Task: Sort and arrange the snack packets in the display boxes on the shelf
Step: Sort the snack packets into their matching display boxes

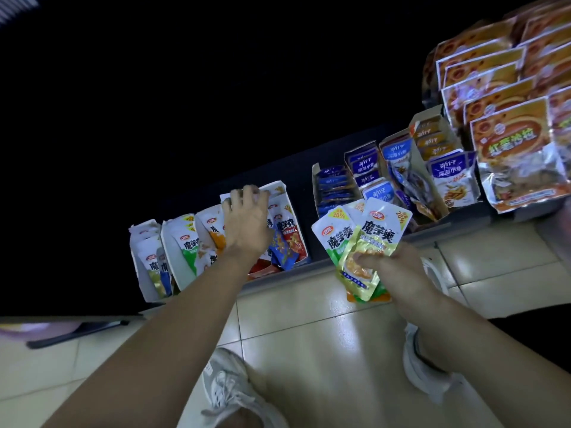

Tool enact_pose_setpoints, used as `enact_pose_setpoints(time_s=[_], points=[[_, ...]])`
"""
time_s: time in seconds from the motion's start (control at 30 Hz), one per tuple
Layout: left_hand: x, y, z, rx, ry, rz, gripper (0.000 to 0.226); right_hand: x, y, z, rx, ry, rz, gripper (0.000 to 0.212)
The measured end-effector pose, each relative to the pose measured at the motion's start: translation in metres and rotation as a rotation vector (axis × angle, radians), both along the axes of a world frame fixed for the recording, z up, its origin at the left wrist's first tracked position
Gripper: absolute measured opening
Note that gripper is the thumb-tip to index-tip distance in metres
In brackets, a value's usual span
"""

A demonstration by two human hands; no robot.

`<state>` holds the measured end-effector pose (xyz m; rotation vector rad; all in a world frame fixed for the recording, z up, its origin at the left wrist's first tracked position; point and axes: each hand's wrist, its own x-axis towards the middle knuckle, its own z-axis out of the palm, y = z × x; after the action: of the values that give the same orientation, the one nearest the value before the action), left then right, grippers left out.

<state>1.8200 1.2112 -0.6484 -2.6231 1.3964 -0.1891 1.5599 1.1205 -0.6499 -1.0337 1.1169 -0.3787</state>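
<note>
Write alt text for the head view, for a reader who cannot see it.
A person's right hand holds a fan of green and yellow packets before a low shelf, while the left hand lies on mixed packets in a white box. Boxes of blue packets and orange packs stand further right.

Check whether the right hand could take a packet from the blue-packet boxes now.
Probably not yet: the right hand grips a fan of green and yellow packets, so its fingers are taken. The path looks free, though; the blue-packet boxes stand open just beyond it on the shelf.
</note>
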Motion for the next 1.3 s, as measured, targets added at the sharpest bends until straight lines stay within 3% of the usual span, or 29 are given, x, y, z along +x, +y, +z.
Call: enact_pose_setpoints(time_s=[0.17, 0.37, 0.6, 0.77, 0.9, 1.07, 1.3], points=[[0.008, -0.015, -0.002, 0.044, 0.169, -0.035, 0.094, 0.001, 0.001, -0.006, 0.006, 0.030, 0.010, 0.027], [0.020, -0.020, -0.012, 0.035, 0.072, -0.022, 0.084, -0.001, 0.003, -0.012, -0.045, 0.070, 0.020, 0.023], [0.034, -0.014, -0.025, 0.006, 0.026, -0.149, 0.065, 0.010, 0.011, -0.016, -0.054, 0.090, 0.052, 0.021], [0.032, -0.019, -0.036, 0.127, 0.080, -0.097, 0.072, 0.025, 0.018, -0.021, -0.175, 0.113, 0.081, 0.018], [0.029, -0.024, -0.037, 0.165, 0.142, -0.089, 0.061, 0.031, 0.022, -0.024, -0.251, 0.139, 0.126, 0.020], [0.028, -0.022, -0.029, 0.049, 0.228, -0.076, 0.014, 0.035, 0.019, -0.034, -0.225, 0.154, 0.066, 0.025], [0.045, 0.006, 0.001, -0.142, 0.273, -0.411, 0.008, 0.040, 0.009, -0.036, -0.153, 0.121, 0.000, 0.029]])
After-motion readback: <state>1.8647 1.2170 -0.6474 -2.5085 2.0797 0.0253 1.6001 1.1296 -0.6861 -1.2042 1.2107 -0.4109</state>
